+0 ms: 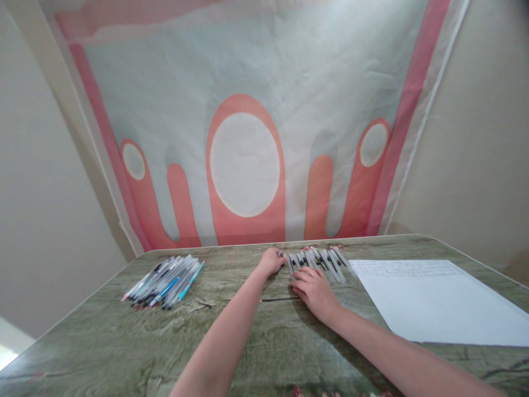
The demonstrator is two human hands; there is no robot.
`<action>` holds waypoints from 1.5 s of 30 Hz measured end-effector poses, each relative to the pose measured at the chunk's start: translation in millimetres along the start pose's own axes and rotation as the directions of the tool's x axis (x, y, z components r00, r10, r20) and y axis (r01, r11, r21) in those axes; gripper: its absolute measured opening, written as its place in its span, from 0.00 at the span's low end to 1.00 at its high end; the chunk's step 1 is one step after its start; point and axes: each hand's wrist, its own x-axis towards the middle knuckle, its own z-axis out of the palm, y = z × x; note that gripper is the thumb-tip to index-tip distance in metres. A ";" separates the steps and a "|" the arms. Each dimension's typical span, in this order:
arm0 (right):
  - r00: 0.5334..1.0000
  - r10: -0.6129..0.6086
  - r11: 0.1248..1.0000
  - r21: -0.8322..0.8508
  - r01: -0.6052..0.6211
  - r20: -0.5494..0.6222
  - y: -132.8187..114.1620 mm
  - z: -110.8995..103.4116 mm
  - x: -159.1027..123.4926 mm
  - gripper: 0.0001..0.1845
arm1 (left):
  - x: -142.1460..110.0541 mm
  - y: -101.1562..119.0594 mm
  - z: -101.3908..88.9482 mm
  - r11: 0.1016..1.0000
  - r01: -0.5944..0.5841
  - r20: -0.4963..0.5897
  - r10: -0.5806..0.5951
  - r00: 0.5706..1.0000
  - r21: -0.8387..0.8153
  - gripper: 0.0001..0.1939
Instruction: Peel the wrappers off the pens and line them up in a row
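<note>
A row of clear-barrelled pens (326, 260) with dark parts lies side by side towards the far edge of the table. At the row's left end is my left hand (271, 262), its fingers closed in a pinch around the end of a pen, mostly hidden by the fingers. My right hand (314, 293) rests palm down over the near ends of the leftmost pens, fingers stretched out and a little apart. On the left, away from both hands, lies a loose pile of pens (165, 281), mostly clear or grey, with a blue pen (167, 289) and a turquoise one (191, 282) among them.
A large white sheet of paper (438, 303), with lines of writing along its top, lies to the right of the row. The wood-patterned table (103, 347) ends at a wall hung with a printed pink-and-grey sheet (297, 71).
</note>
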 end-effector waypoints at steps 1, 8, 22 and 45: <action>1.000 0.002 1.000 -0.005 -0.002 0.000 -0.3 -0.4 0.0 0.08 | 0.0 0.9 0.0 1.000 0.002 0.003 -0.002 1.000 0.000 0.13; 1.000 0.008 1.000 -0.022 -0.008 -0.006 -1.4 -0.8 0.1 0.08 | -1.1 3.3 -4.2 1.000 0.007 -0.017 -0.007 1.000 -0.029 0.16; 1.000 0.008 1.000 -0.028 -0.008 0.004 -1.7 -0.7 -0.5 0.07 | -7.1 8.6 -8.5 0.973 0.123 0.029 -0.120 0.992 -0.195 0.08; 0.985 0.127 0.985 0.129 -0.112 -0.115 -17.9 -17.6 -2.2 0.12 | -62.2 56.2 0.6 -0.215 0.193 0.238 -0.210 0.948 -0.957 0.08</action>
